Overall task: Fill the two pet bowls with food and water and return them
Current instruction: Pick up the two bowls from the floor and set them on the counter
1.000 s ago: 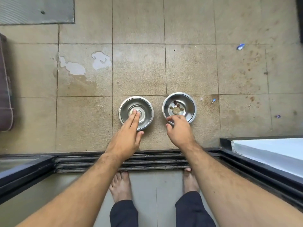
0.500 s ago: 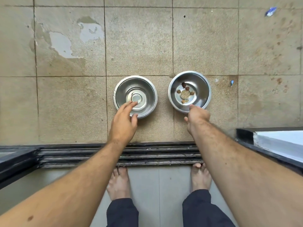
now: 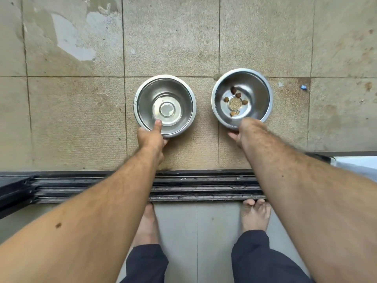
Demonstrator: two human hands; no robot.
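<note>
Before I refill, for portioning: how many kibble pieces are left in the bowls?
5, all in the right bowl around its centre disc; the right hand may hide more. Left bowl: none.

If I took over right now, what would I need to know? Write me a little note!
Left hand: gripping the near rim of the left bowl, thumb inside.
Right hand: gripping the near rim of the right bowl.
Both bowls are side by side on the tiled floor, just past the door track.
Done: both bowls gripped.
Left bowl holds no food; right one holds a few kibble bits.
Left to do: lift them, fill with food and water, bring them back.
</note>
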